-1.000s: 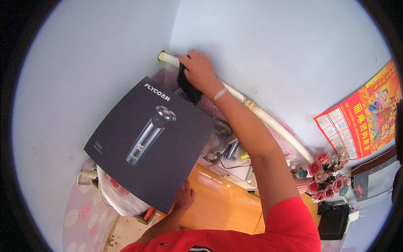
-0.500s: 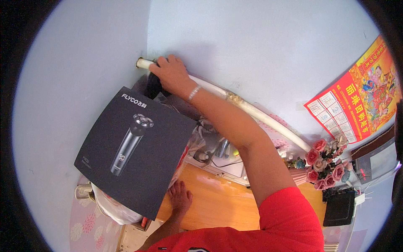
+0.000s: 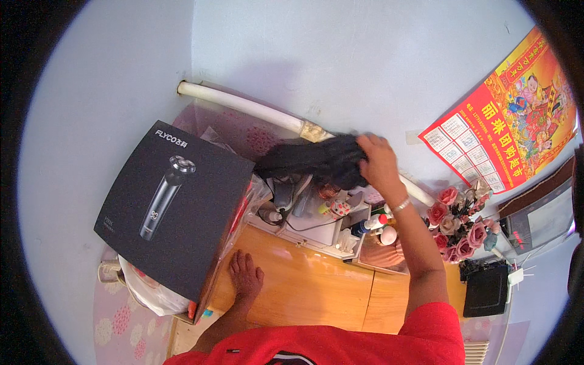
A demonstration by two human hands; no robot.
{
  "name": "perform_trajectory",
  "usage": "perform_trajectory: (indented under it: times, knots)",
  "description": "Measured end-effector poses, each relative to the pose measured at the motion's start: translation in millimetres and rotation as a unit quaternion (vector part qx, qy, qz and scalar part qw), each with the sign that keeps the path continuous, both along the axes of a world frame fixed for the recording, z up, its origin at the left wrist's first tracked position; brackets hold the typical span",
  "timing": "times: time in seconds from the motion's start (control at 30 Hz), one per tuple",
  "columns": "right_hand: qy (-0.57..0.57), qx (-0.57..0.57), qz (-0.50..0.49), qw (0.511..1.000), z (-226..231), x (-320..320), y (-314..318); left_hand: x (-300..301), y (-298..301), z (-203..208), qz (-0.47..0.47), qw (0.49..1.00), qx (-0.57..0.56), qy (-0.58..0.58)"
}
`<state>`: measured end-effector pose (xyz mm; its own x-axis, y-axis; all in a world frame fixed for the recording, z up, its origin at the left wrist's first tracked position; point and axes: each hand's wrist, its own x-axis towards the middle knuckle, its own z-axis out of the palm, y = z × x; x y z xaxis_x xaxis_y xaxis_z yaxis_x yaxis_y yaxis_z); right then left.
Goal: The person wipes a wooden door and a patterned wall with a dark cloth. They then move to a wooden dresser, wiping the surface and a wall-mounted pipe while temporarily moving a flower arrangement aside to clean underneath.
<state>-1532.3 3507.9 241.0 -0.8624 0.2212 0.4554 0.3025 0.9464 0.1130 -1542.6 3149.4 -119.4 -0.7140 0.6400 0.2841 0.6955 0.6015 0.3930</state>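
My right hand (image 3: pixel 380 163) grips the right end of a bundle of black cloth (image 3: pixel 313 159), which stretches leftward in front of the white pipe (image 3: pixel 243 104) along the wall. What kind of cloth item it is, I cannot tell. Below the cloth sit trays of small bottles and toiletries, partly hidden. My left hand (image 3: pixel 246 274) lies flat on the orange wooden tabletop (image 3: pixel 304 274), fingers stretched out and holding nothing. Just left of it stands a large black box (image 3: pixel 140 194) with a picture of an electric shaver on its face.
A white plastic bag (image 3: pixel 149 292) sits under the black box. Pink artificial roses (image 3: pixel 465 225) stand to the right, near a black router (image 3: pixel 488 298) with white-tipped parts beside it. A red and yellow calendar (image 3: pixel 474 134) hangs on the wall.
My right hand has moved from the corner behind the box rightward along the pipe, drawing the black cloth out with it. My left hand stays on the tabletop; the view has shifted slightly.
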Motion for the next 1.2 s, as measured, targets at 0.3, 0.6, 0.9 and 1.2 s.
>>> perform_trajectory:
  times: [0.3, 0.6, 0.9, 1.2]
  knots:
    - [0.154, 0.004, 0.094, 0.984, -21, -102, -68, 3, 2, 0, 0.005, 1.0, -0.01, -0.01]
    - [0.091, 0.04, 0.073, 0.992, -25, -68, -44, 2, 1, -9, 0.018, 1.0, -0.017, 0.0]
    - [0.143, 0.016, 0.098, 0.985, -31, -43, -36, 3, 3, -1, 0.013, 0.999, -0.009, -0.048]
    - [0.112, 0.089, 0.135, 0.98, -35, -145, -70, 2, -4, -14, 0.011, 1.0, -0.027, -0.006]
